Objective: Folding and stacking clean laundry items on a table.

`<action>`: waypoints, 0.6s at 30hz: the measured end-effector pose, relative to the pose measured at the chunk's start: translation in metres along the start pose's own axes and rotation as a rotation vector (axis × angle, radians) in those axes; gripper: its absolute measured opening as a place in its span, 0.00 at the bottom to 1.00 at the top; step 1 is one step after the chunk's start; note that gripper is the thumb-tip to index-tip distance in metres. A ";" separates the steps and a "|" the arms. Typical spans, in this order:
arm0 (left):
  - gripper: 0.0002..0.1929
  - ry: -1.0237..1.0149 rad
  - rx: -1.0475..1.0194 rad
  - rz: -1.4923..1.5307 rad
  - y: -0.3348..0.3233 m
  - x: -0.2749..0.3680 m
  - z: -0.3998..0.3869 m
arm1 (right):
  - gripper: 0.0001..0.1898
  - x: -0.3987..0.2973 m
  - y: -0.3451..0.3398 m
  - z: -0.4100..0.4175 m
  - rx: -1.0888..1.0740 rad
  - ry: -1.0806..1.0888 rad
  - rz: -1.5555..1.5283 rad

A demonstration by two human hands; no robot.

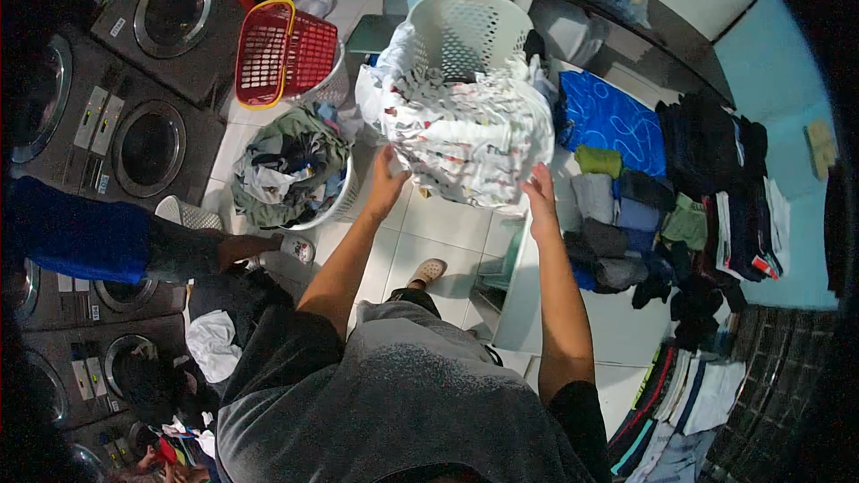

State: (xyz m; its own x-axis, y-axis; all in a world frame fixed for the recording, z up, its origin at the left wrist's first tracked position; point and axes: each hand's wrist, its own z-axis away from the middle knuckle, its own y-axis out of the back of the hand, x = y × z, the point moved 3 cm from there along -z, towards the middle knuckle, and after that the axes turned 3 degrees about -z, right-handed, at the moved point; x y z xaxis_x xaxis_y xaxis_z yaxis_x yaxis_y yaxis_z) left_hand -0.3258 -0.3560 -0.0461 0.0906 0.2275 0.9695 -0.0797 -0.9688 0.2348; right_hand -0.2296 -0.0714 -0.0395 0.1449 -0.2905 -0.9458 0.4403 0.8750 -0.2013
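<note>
A pale plastic laundry basket with a perforated wall stands before me, tilted towards me in the view. White cloth with a small coloured print fills its near side and hangs over the rim. My left hand is at the lower left of this cloth, thumb and fingers apart. By the lower right edge, my right hand has its fingers spread. Neither hand visibly grasps anything, though light contact with the cloth cannot be ruled out. More white fabric bulges over the basket's left side.
Left of me, a white basket holds heaped clothes beside a red basket. Front-loading machines line the left wall, where another person's arm reaches in. Folded clothes and a blue patterned cloth cover the right-hand table.
</note>
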 end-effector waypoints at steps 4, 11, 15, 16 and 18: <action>0.24 -0.044 -0.193 -0.161 0.009 -0.017 -0.041 | 0.22 0.038 -0.016 -0.007 -0.168 -0.126 0.112; 0.20 0.285 -0.507 -0.131 0.028 -0.029 -0.015 | 0.22 0.013 -0.049 0.056 -0.139 -0.358 0.171; 0.19 0.465 -0.494 0.385 0.036 0.033 -0.023 | 0.22 -0.095 -0.063 0.048 -0.098 -0.238 0.301; 0.20 0.299 -0.739 0.546 0.040 0.065 -0.041 | 0.21 -0.126 -0.073 0.033 -0.171 -0.184 0.232; 0.17 0.336 -0.429 0.705 0.052 0.111 -0.071 | 0.16 -0.187 -0.088 0.012 -0.307 -0.025 -0.017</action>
State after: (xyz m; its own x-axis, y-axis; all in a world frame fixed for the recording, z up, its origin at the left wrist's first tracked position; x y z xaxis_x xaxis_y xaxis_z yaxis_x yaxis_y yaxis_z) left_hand -0.3903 -0.3743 0.0792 -0.4104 -0.3252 0.8520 -0.3780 -0.7895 -0.4835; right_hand -0.2848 -0.0982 0.1583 0.1634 -0.3124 -0.9358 0.1549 0.9449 -0.2884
